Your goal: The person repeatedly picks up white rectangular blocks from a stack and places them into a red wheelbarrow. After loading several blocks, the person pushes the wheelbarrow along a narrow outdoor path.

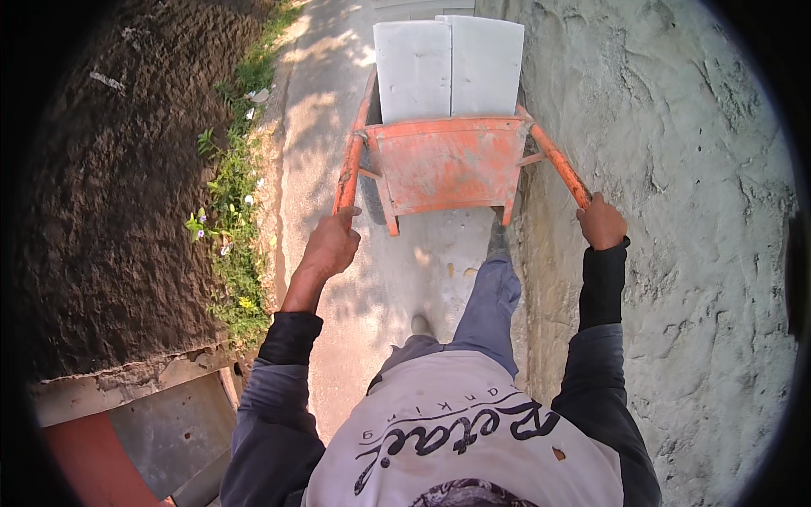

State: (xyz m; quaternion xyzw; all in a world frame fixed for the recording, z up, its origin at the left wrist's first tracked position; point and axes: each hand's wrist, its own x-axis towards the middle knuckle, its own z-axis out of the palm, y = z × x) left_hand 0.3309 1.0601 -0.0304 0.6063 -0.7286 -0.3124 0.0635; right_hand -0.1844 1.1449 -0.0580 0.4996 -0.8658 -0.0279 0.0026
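Note:
An orange, scuffed wheelbarrow (448, 165) stands in front of me, its paint worn and smeared with grey. My left hand (332, 245) is wrapped round the end of its left handle (348, 177). On the other side, my right hand (602, 222) grips the end of the right handle (561, 165). Pale, flat rectangular blocks or slabs (414, 72) lie side by side in the tray and rise above its near edge. The wheelbarrow's wheel is mostly hidden.
A narrow concrete path (329, 127) runs ahead. Close on the right rises a rough grey plastered wall (676, 253). Green weeds (236, 186) line the left edge, beside a dark brown rough surface (127, 194). A low concrete ledge (127, 384) is at lower left.

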